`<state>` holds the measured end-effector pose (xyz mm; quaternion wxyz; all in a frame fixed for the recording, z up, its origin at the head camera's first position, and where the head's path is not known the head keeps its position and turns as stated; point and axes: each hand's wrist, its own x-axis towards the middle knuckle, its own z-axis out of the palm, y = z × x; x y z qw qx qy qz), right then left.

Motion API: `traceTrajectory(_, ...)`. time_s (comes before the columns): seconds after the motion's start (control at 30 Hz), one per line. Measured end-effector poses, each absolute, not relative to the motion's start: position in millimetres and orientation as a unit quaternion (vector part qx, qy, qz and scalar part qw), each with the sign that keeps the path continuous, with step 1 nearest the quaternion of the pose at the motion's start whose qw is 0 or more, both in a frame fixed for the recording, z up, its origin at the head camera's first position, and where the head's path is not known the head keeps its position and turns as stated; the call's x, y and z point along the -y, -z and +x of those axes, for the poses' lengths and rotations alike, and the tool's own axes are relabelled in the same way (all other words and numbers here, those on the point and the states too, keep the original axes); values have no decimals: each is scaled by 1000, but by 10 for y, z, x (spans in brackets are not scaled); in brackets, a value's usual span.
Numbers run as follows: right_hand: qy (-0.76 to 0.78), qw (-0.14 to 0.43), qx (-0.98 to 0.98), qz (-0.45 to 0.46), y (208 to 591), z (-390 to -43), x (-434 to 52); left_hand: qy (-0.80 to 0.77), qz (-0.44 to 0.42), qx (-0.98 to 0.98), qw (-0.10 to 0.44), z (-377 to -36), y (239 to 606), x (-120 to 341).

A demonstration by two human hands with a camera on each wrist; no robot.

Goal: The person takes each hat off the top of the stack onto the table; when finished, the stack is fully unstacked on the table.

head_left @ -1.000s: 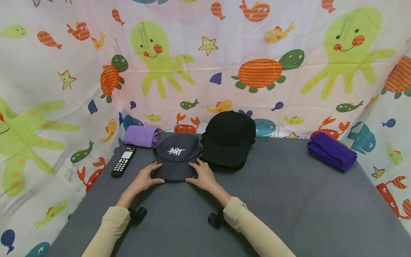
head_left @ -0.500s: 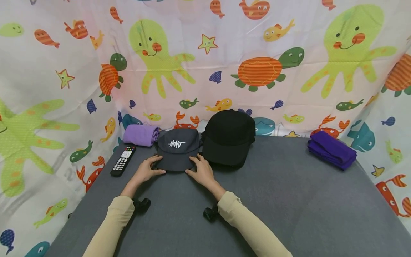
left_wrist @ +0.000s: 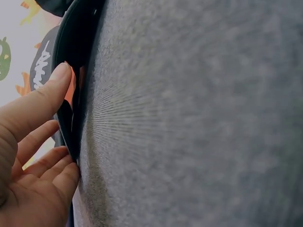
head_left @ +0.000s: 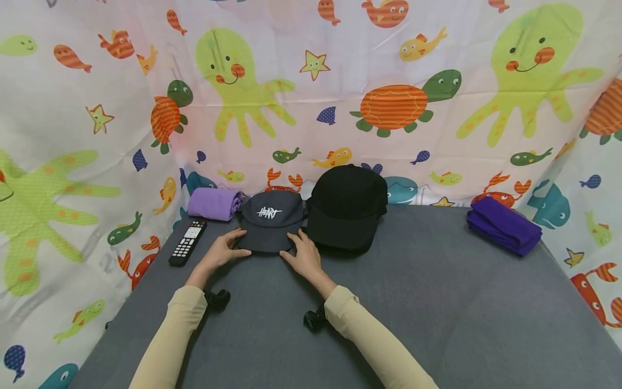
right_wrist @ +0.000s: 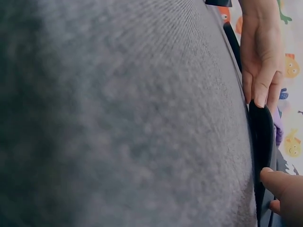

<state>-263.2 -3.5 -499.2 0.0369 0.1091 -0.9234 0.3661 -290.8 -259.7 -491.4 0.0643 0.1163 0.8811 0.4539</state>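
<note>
A dark grey baseball cap (head_left: 270,216) with white lettering lies at the back of the table, brim towards me. My left hand (head_left: 222,250) grips the brim's left side, thumb on its front edge and fingers along its side. On the brim's right side, my right hand (head_left: 305,255) pinches with thumb and fingers. The left wrist view shows the thumb (left_wrist: 57,78) on the dark brim (left_wrist: 71,38). In the right wrist view both hands touch the brim (right_wrist: 262,132). Right beside this cap stands a larger black cap (head_left: 347,208).
A lilac folded cloth (head_left: 214,203) lies left of the grey cap, with a black remote control (head_left: 187,243) in front of it. At the far right lies a dark purple folded cloth (head_left: 504,225). A sea-animal curtain (head_left: 311,108) encloses the grey table (head_left: 437,302).
Both hands have pushed the grey cap back, away from me, and its front edge now lies farther from me. The black cap, cloths and remote have stayed put.
</note>
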Motion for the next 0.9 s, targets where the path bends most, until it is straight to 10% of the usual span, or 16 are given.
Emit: traceTrajectory(0.9,-443,11,877,188,4995,-2622,-158,-435,67,-896,67,-2790,4775,2340)
